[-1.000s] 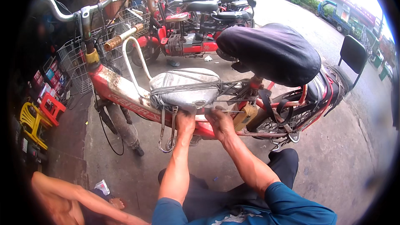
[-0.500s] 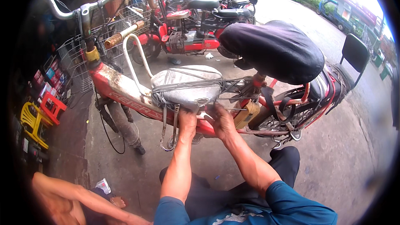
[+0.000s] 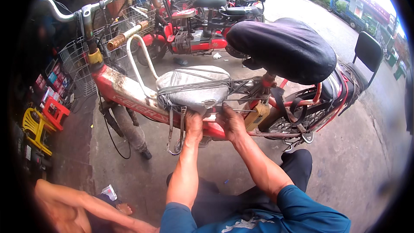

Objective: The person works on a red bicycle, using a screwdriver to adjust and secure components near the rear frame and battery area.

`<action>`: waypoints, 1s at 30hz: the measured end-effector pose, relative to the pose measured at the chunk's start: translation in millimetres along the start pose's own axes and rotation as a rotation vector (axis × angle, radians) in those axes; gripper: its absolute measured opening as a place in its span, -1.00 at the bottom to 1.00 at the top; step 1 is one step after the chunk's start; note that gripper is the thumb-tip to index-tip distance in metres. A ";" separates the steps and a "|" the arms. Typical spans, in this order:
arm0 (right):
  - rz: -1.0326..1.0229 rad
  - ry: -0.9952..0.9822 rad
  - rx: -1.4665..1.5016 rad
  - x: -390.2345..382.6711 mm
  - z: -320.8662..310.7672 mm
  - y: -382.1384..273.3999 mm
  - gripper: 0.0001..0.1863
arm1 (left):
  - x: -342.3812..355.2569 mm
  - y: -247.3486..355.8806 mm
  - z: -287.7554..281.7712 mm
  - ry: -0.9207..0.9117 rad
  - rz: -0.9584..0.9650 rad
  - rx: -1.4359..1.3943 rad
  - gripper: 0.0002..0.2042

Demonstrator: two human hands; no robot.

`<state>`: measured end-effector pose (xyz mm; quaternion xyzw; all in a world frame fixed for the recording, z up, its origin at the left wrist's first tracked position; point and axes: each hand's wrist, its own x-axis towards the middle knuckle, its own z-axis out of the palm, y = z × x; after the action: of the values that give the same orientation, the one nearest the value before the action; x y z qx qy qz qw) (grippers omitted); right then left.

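A red and white electric bicycle stands across in front of me. On its low frame sits a grey pad wound with several turns of dark cord. My left hand reaches under the pad's near edge, and its fingertips are hidden there. Close to its right, my right hand has thumb and fingers curled in by the same edge. What it grips is too small to make out. A thin dark line, rod or cord, runs from there toward the yellow box on the frame.
The black-covered saddle rises at the right, the wire basket at the left. Behind stand parked scooters. Yellow and red plastic stools are at the left. Another person's arm extends at the lower left.
My right hand has shifted slightly and its fingers have drawn in. My left hand stays under the pad's edge. The view has moved a little.
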<state>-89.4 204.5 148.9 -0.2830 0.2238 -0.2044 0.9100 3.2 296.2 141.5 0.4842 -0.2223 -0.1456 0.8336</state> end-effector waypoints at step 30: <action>-0.229 -0.018 0.152 15.3 -12.9 16.5 -0.77 | 7.1 -5.6 -5.7 -0.048 -0.029 0.116 -0.76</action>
<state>-79.7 203.9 124.8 -0.2388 0.1657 -0.3208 0.9014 12.1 294.5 135.8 0.5311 -0.2434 -0.1562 0.7964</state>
